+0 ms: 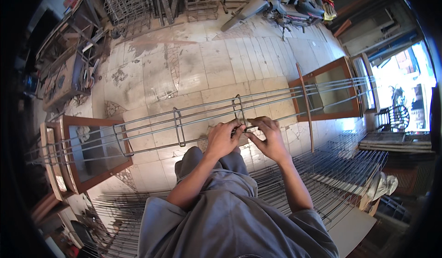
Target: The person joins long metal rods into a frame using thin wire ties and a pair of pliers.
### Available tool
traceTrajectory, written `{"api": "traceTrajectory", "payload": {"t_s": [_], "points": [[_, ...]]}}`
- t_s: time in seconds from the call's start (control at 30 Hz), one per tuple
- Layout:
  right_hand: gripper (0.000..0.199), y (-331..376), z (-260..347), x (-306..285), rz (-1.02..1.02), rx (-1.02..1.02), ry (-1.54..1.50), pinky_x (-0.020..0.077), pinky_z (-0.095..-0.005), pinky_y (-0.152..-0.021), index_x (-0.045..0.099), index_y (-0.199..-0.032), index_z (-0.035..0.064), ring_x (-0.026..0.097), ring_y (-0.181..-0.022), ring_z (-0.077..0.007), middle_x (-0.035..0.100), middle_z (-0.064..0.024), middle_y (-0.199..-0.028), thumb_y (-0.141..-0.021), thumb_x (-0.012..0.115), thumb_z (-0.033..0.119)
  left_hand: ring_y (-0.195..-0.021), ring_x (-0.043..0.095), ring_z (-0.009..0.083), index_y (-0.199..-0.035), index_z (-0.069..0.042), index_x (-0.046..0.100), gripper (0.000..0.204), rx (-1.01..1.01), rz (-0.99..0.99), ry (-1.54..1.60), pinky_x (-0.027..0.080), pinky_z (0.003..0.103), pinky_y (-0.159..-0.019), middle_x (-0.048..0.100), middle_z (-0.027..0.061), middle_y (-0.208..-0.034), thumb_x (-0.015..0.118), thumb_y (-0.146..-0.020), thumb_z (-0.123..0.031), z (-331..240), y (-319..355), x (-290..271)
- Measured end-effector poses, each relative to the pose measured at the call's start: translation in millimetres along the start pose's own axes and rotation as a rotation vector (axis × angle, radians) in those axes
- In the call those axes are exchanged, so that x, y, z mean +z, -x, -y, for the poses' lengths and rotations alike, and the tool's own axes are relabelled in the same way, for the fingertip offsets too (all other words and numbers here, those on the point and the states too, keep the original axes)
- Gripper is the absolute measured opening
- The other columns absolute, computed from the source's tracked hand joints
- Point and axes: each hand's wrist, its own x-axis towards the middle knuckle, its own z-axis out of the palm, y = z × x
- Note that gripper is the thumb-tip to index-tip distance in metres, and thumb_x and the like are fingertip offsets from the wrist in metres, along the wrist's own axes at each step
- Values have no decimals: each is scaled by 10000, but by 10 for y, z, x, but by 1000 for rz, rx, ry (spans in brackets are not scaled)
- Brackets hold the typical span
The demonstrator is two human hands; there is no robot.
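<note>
A long cage of thin steel bars (207,104) runs across in front of me, rising toward the right. My left hand (224,137) is closed at the near corner of a bent-wire stirrup (242,111), fingertips pinched against it where it meets the nearest bar. Just to its right, my right hand (269,139) bends its thumb and fingers in to the same joint. Whatever lies between the right fingertips is hidden. A second stirrup (182,144) hangs around the bars left of my hands, and a third stirrup (118,140) sits farther left.
Wood-framed glass cabinets stand under the bars, one at left (72,156) and one at right (294,102). A thin brown strip (307,113) crosses the bars at right. Many steel rods (317,168) lie behind my body. A motorcycle (287,11) stands at the far side.
</note>
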Motion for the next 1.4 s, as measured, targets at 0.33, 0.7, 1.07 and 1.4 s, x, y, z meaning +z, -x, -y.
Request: {"api": "traceTrajectory", "payload": {"t_s": [0.33,0.7,1.07,1.4], "points": [[134,-106,-153,47,165,83,-238,428,-440,-850,614,-981,47,629,-982,-302,654,-92,-928,-890,654,137,-617,649,309,-889,-83,670,330,-51,36,-65,473,394,-577,687,109,-708,597,-969,-395,-18,-7,18],[144,220,-112,370,-62,37,-112,438,-487,-830,578,-967,0,569,-965,-369,596,-170,-971,-865,641,79,-699,661,152,-904,26,672,289,-93,157,195,508,307,-648,671,108,-758,638,-977,-251,273,-118,28],[362,451,230,1007,-346,108,-39,465,-500,-905,556,-1171,-44,543,-1000,-420,551,-193,-1076,-811,599,-41,-672,659,372,-923,22,655,202,81,258,-220,533,414,-637,671,186,-733,598,-971,-166,-304,-205,-279],[532,472,557,1547,-414,132,-232,439,-577,-926,428,-1314,-105,456,-1115,-567,416,-383,-1263,-811,589,-37,-727,734,298,-1055,35,642,289,676,620,-860,575,383,-604,709,164,-744,638,-798,-97,-439,-348,-171]]}}
